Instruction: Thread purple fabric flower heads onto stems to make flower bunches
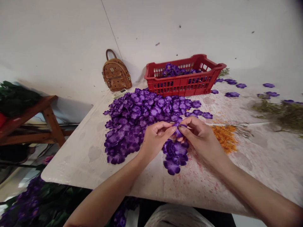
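Note:
Between my two hands, just above the table, is a purple artificial flower [178,130]. My left hand [156,137] pinches its left side with thumb and forefinger. On the other side, my right hand [197,132] has its thumb and fingers closed on the same flower. Behind and to the left spreads a big heap of purple fabric petals [127,126]. A smaller group of purple petals [175,156] lies right below my hands. Near my right hand sits a bunch of orange stamens [224,137] with thin stems.
A red plastic crate [180,85] with purple flowers in it stands at the back of the table [82,157]. Left of it, a brown mini backpack [117,75] leans by the wall. Loose petals [232,94] and greenish sprigs [281,112] lie to the right. A wooden stool [50,121] stands left.

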{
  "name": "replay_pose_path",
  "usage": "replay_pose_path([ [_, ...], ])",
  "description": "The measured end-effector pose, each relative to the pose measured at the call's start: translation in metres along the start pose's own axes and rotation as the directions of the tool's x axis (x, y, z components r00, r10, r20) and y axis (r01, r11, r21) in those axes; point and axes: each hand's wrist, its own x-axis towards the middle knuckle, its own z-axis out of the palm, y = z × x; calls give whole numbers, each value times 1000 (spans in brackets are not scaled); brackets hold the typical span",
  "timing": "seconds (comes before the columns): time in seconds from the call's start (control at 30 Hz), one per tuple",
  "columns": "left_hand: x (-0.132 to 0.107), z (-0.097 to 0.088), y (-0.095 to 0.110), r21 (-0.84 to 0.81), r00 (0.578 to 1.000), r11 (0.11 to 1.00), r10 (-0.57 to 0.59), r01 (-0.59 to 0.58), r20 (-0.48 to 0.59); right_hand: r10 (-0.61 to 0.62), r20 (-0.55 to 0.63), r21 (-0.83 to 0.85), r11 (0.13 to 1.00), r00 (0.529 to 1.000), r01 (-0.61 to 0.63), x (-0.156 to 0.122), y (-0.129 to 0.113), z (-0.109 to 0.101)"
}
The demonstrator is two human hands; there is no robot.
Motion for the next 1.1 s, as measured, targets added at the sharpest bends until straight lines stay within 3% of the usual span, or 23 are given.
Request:
replay_pose_path([
  [0.27,0,-1,2,-45,1000,999,-24,24,18,-39,23,-31,999,999,40,1,3,-1],
  [0.43,0,-2,0,-151,989,981,-109,124,103,-42,-37,7,999,998,42,2,9,-4],
  [0.67,-1,-1,1,-170,984,972,-144,161,109,-50,-50,-28,998,998,48,2,12,-4],
  [0.87,-1,1,3,-127,984,978,-153,163,90,-123,-90,-195,975,988,104,0,6,-1],
  [1.1,-1,4,2,-139,981,972,-183,191,63,-267,-135,-425,886,954,187,-4,3,5],
])
